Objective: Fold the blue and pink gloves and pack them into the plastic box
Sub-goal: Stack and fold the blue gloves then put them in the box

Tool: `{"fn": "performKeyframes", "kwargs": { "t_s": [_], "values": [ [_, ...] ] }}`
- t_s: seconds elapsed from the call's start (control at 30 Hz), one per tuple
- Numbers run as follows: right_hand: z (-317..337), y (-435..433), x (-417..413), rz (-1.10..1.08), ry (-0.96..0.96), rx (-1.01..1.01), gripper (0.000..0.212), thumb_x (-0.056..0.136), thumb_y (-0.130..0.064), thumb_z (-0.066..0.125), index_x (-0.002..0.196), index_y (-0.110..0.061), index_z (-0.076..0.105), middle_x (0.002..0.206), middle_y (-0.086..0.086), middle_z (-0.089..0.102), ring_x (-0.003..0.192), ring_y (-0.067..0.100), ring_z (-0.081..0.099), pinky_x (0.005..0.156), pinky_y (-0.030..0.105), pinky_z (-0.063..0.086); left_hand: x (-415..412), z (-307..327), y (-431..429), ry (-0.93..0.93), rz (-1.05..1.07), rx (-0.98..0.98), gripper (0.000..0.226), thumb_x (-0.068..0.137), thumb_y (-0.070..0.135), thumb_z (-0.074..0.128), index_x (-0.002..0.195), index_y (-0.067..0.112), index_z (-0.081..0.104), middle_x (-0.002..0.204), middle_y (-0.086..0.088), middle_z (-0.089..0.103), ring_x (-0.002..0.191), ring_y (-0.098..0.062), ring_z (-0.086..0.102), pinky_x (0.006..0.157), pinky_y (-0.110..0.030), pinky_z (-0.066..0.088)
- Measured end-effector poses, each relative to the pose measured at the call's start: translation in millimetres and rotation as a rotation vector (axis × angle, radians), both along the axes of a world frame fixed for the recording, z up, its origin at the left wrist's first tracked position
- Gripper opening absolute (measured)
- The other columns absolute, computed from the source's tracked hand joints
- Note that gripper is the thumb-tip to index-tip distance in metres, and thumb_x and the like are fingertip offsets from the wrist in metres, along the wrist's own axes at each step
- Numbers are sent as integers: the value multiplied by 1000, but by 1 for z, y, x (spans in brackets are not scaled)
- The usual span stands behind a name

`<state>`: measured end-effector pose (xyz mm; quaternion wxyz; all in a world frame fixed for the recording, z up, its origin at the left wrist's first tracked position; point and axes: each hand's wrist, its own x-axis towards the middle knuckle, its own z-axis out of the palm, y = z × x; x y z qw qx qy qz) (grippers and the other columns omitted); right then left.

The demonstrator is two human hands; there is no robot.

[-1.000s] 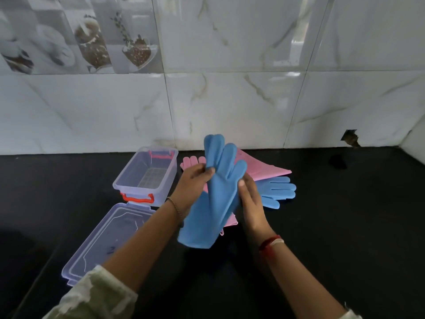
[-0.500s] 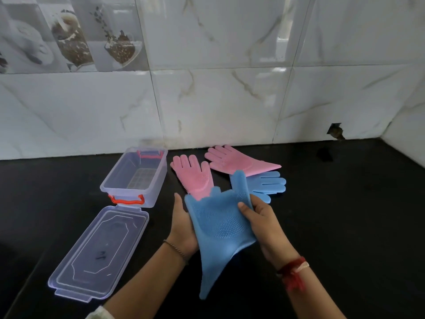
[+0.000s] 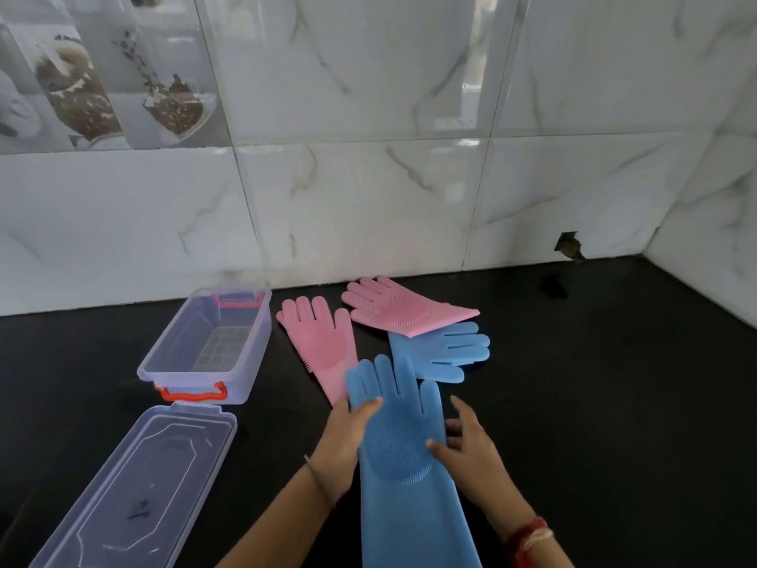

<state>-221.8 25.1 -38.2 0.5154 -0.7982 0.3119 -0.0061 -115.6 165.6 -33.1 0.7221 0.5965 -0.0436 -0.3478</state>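
A long blue glove (image 3: 403,457) lies flat on the black counter, fingers pointing away from me. My left hand (image 3: 342,442) presses its left edge, thumb on top near the fingers. My right hand (image 3: 467,448) rests on its right edge, fingertips on the bristled palm. A second blue glove (image 3: 444,350) lies behind, partly under a pink glove (image 3: 399,307). Another pink glove (image 3: 321,346) lies between them and the clear plastic box (image 3: 254,317), which stands open with nothing inside.
The box's clear lid (image 3: 135,489) lies flat in front of the box at the left. The black counter (image 3: 614,403) ends at a tiled marble wall (image 3: 368,198) behind and at the right corner.
The blue glove was held up in both hands; now it is spread out flat on the counter with its fingers away from me, and both hands rest on its edges.
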Motion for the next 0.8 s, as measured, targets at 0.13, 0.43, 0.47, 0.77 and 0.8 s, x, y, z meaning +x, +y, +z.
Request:
{"fn": "performKeyframes", "kwargs": {
  "t_s": [0.13, 0.43, 0.47, 0.77, 0.8],
  "values": [
    [-3, -11, 9, -22, -24, 24, 78, 81, -11, 68, 144, -26, 25, 111, -2, 55, 91, 7, 60, 70, 15, 47, 2, -13, -1, -609, -36, 494, 33, 89, 35, 59, 118, 20, 52, 112, 0, 59, 103, -15, 57, 92, -36, 49],
    [-14, -20, 26, -112, -112, -89, 31, 83, -2, 64, 103, -26, 58, 93, -12, 62, 92, 7, 63, 65, 11, 49, 29, -32, 10, -917, -338, 1122, 81, 84, 74, 20, 149, 26, 15, 158, -5, 13, 143, -30, 18, 113, -45, 24],
    [-14, -23, 27, -99, -102, -89, 27, 84, -7, 65, 104, -24, 59, 93, -9, 64, 89, 7, 63, 70, 15, 52, 35, -34, 15, -932, -345, 1178, 82, 82, 75, 17, 149, 28, 12, 159, -3, 12, 143, -30, 17, 113, -45, 24],
    [-12, -80, 81, -394, -96, -158, 51, 80, -36, 69, 119, -12, 47, 107, 5, 62, 91, 20, 59, 72, 31, 45, 39, -40, 42, -835, -93, 996, 73, 83, 65, 42, 144, 28, 23, 153, 1, 26, 139, -22, 30, 111, -41, 28],
    [-12, -87, 91, -427, -87, -100, 52, 78, -37, 71, 115, -9, 48, 105, 7, 62, 88, 21, 60, 69, 34, 48, 35, -39, 43, -828, -64, 978, 73, 83, 64, 45, 144, 29, 23, 153, 2, 25, 139, -22, 29, 112, -41, 27]
  ]
}}
